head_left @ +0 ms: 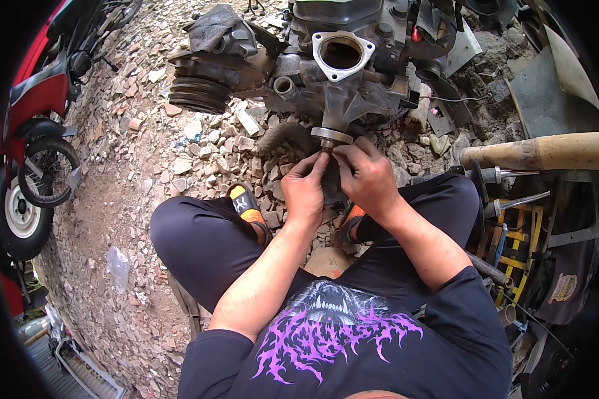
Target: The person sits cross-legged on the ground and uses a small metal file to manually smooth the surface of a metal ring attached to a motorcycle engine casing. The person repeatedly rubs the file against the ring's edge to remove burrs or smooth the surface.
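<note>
A greasy engine block sits on the stones in front of me. From its near side juts a round metal flange on a short housing. Just below the flange, my left hand is closed, thumb and fingers pinched together at the flange's centre. Opposite it, my right hand is closed too, its fingertips meeting at the same spot. A small dark metal part shows between the fingertips, too covered to name. Above the flange is an open three-bolt port.
Grooved pulleys stick out at the engine's left, beside a black hose. A bamboo pole and a yellow metal rack lie right. A red motorcycle stands left on rubble, near a clear plastic bag.
</note>
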The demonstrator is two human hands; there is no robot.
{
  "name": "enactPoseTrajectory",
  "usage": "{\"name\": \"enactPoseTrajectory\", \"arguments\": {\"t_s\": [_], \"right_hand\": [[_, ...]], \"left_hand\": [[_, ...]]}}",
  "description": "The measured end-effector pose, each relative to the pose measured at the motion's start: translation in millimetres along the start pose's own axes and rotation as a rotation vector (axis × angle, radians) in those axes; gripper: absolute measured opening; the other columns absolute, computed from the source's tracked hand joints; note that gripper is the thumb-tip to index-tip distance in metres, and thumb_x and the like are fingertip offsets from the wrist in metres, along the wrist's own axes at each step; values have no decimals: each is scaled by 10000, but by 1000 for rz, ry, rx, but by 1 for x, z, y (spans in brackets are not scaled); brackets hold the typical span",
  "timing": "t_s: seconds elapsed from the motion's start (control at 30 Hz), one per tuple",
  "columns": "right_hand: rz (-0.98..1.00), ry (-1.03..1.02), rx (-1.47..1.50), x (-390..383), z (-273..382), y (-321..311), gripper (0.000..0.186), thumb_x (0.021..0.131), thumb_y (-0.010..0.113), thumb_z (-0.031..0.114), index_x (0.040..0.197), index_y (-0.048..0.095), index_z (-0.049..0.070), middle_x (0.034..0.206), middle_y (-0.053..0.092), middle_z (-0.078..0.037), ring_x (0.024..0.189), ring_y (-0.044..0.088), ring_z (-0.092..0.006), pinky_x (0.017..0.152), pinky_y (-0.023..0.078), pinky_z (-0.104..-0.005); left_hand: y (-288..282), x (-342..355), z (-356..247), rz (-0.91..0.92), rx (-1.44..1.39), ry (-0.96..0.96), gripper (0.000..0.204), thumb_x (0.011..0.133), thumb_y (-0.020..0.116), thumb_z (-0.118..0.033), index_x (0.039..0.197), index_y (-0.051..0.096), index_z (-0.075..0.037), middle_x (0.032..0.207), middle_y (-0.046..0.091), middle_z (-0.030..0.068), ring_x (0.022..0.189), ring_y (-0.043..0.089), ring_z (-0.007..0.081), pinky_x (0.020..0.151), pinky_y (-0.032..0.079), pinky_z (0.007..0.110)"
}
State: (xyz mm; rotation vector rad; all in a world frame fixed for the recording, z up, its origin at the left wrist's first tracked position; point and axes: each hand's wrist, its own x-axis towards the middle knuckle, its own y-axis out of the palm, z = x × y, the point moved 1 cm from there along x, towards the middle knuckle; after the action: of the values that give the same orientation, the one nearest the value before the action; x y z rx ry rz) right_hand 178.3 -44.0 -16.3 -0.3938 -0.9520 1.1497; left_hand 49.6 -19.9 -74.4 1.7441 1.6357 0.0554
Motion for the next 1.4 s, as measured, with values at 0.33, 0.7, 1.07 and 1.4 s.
{"name": "enactPoseTrajectory", "arguments": {"t_s": [0.33, 0.7, 1.07, 1.4], "right_hand": [[4, 12, 8, -7, -10, -3, 113, 870, 707, 17, 981, 709, 38, 910, 669, -157, 729, 693, -413, 620, 570, -476], [-12, 3, -41, -7, -15, -7, 129, 872, 717, 27, 999, 712, 47, 928, 672, -147, 711, 702, -388, 606, 575, -456], [-55, -21, 41, -10, -16, -9, 126, 863, 726, 17, 985, 713, 48, 902, 659, -143, 713, 696, -397, 615, 580, -468], [-63, -34, 33, -14, -16, -7, 180, 831, 732, -47, 995, 713, 25, 874, 652, -144, 722, 679, -364, 613, 552, -444]], "left_hand": [[2, -3, 1, -25, 14, 14, 234, 986, 758, -125, 1146, 767, 46, 1024, 768, 69, 891, 676, 104, 807, 541, 251], [-2, -2, 4, -14, 43, -43, 278, 1011, 725, -155, 1215, 730, 34, 1113, 757, 86, 966, 697, 139, 863, 548, 276], [-5, 1, 9, -17, -4, -27, 265, 999, 746, -148, 1188, 755, 38, 1081, 766, 83, 938, 678, 118, 843, 539, 266], [-1, -4, 5, -38, -1, -56, 277, 995, 754, -160, 1189, 750, 38, 1070, 762, 80, 932, 683, 119, 830, 545, 262]]}}
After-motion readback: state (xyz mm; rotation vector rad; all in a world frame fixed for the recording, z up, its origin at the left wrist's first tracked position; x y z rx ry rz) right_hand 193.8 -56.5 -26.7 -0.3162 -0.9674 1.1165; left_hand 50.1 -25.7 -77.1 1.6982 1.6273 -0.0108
